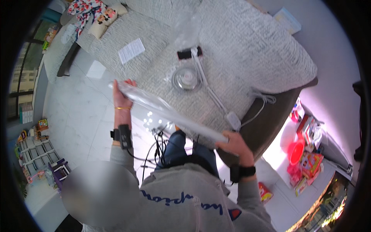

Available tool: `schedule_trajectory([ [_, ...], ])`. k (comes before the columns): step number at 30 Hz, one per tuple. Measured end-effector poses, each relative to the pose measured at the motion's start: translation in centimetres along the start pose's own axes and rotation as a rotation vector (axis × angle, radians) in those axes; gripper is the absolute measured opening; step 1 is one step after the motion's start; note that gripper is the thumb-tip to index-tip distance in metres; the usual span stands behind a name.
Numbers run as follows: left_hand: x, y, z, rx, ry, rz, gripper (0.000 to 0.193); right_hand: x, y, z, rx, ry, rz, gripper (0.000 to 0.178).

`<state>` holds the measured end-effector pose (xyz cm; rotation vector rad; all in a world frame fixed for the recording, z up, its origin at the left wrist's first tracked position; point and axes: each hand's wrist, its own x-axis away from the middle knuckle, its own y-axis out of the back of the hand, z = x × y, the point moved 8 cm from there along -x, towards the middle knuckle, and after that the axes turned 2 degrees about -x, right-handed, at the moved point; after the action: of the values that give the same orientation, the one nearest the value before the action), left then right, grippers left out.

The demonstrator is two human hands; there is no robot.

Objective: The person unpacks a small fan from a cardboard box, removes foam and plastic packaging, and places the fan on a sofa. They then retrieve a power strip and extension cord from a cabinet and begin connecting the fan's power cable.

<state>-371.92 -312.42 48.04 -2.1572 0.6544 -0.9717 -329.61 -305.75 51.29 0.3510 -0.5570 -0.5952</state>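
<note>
A long, thin, pale object in clear plastic wrapping [170,112] stretches slantwise in front of me, its far end up at the left. My left hand [123,96] holds that upper end, thumb on one side and fingers on the other. Around the lower end, my right hand [237,146] is closed. The plastic's glare hides what exactly is inside. Beyond it, on the sofa seat, lies a round fan head with a clear cage [186,79]. Beside the fan a white pole [210,89] runs down to a white block [233,121] with a cable.
A phone [189,53] and a printed sheet [131,50] lie on the grey sofa [154,31]. Crumpled clear plastic [184,33] sits behind the phone. Dark cables [159,149] hang by my legs. At the right, a red bowl [295,152] stands among colourful packets.
</note>
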Motion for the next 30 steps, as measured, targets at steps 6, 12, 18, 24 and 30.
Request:
schedule_trajectory([
  [6,-1.1,8.7,-7.0,-0.010,-0.125,-0.116,0.036,0.8,2.3,1.3,-0.597,-0.127,0.215,0.046],
  [12,-0.6,16.0,-8.0,0.028,-0.117,-0.368,0.034,1.8,6.0,5.3,-0.939,0.098,0.125,0.048],
  [18,0.0,17.3,-7.2,0.098,-0.111,-0.395,0.031,2.0,6.4,4.1,-0.717,-0.048,-0.030,0.034],
  [24,1.6,13.0,-6.0,0.145,-0.133,-0.326,0.042,3.5,9.0,2.1,-0.680,-0.112,-0.274,0.023],
  [30,2.0,8.4,-4.9,0.095,-0.157,-0.253,0.044,6.7,13.1,-4.3,-0.704,-0.091,-0.636,0.017],
])
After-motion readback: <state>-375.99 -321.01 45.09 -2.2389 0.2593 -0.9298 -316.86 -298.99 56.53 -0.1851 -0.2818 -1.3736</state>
